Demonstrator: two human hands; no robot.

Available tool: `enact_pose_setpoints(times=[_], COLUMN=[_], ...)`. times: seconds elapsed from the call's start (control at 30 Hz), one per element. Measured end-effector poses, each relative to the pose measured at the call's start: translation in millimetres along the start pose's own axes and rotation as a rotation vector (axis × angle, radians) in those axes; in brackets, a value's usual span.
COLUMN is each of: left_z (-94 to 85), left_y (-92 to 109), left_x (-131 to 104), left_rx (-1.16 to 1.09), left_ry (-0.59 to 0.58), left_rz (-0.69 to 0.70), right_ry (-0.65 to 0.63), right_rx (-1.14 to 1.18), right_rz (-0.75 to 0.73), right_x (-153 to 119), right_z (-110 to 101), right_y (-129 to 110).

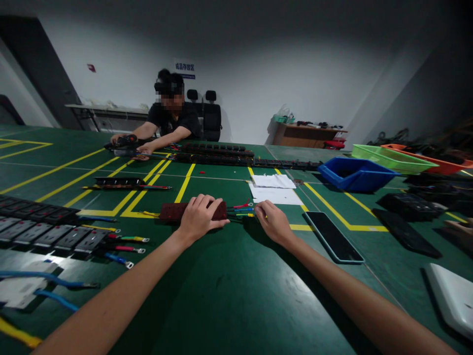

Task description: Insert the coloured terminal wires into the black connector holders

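A dark red socket strip (172,211) lies on the green table in front of me. My left hand (199,217) rests over its right end, fingers and thumb gripping it. Several colored wires (240,211), red, blue and yellow-green among them, come out of that end; a terminal tips the red one. At their free ends my right hand (273,222) is closed in a pinch, its fingertips on the wire ends. Exactly which wire is between them is hidden. A short yellow wire (148,214) sticks out at the strip's left end.
Grey socket strips (55,231) with terminal-tipped wires lie left. Paper sheets (275,192) and a phone (332,236) are right, with a blue bin (356,173) and a green basket (391,160) beyond. Across the table a person (172,116) handles a dark tool near long black strips (214,159).
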State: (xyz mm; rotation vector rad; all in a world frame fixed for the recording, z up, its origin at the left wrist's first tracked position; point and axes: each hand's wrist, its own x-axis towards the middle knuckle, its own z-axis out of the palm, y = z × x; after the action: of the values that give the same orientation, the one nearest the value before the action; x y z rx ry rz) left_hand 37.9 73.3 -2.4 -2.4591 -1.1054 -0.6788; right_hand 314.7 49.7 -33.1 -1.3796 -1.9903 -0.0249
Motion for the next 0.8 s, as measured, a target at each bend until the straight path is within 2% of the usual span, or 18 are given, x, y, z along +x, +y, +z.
enact_pose_setpoints(times=[0.33, 0.57, 0.7, 0.8], left_z=[0.3, 0.3, 0.4, 0.3], left_y=[0.8, 0.1, -0.8, -1.1], left_x=[-0.2, 0.2, 1.0, 1.9], left_rx=[0.005, -0.006, -0.015, -0.033], left_ry=[0.004, -0.010, -0.037, -0.062], left_rz=[0.004, 0.003, 0.055, 0.096], right_ry=[0.000, -0.019, -0.004, -0.018], right_rx=[0.015, 0.049, 0.078, 0.115], right_rz=[-0.098, -0.007, 0.050, 0.029], right_x=[-1.8, 0.4, 2.7, 3.8], right_z=[-3.7, -2.2, -3.4, -2.7], right_y=[-3.9, -1.4, -1.6, 0.8])
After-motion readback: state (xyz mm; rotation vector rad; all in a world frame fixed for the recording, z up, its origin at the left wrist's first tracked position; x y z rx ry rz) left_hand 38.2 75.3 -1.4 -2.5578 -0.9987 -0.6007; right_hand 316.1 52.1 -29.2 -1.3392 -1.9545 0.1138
